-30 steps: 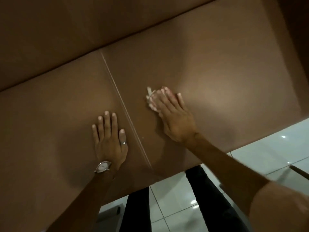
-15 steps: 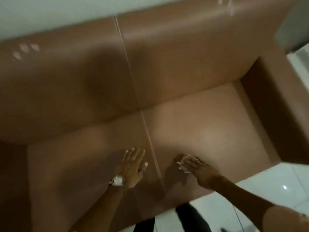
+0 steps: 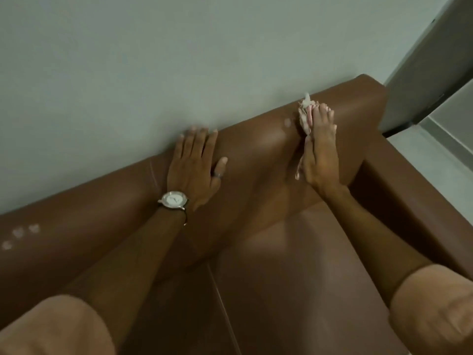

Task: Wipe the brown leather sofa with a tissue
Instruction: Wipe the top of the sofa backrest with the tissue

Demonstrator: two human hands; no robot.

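Brown sofa [image 3: 256, 155] backrest is mid-wipe: right hand [image 3: 320, 155] presses the tissue [image 3: 305, 116] flat, left hand [image 3: 193, 162] rests spread wide, pale smudges [image 3: 20, 234] remain.

Dim, soft overall blur; sheen on sofa [image 3: 258, 139] backrest, wide-angle edge distortion

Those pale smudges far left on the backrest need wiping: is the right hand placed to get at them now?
Probably not: the right hand presses the tissue near the sofa's right end, and the left hand lies between.
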